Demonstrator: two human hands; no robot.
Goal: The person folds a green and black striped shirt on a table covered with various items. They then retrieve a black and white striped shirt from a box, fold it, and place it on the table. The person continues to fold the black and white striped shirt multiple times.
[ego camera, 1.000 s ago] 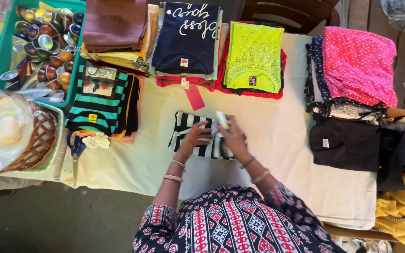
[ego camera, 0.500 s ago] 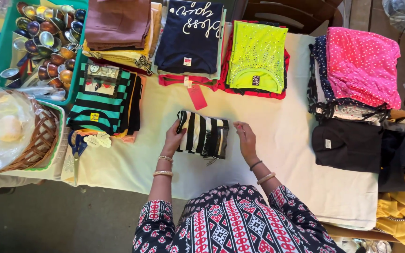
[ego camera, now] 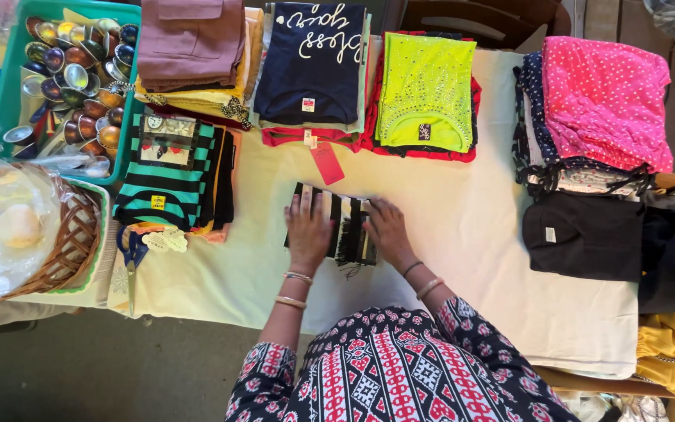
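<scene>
- Black-and-white striped garment (ego camera: 347, 227) folded small, lying on the white table cover (ego camera: 470, 234) just left of frame centre; both hands rest on top of it.
- Left hand (ego camera: 307, 229) flat, palm down, fingers spread, pressing the garment's left half; two bangles at the wrist.
- Right hand (ego camera: 388, 230) flat on the right half, fingers pointing toward the upper left of the frame; bangles at the wrist too; the two hands lie side by side, a narrow strip of stripes showing between them; neither is closed around anything.
- Red tag (ego camera: 326, 162) just above the garment, hanging from the navy shirt (ego camera: 311, 59) stack at top centre.
- Neon yellow-green top (ego camera: 425, 90) on a red piece, right of the navy stack; pink dotted cloth (ego camera: 603, 98) pile at upper right; black folded garment (ego camera: 583, 234) at mid right.
- Green-and-black striped shirt (ego camera: 169, 176) left of the hands; blue-handled scissors (ego camera: 130, 254) below it, near the cover's lower left edge.
- Green crate (ego camera: 9, 70) of small metal bowls at upper left; wicker basket (ego camera: 72, 242) with plastic wrap at far left.
</scene>
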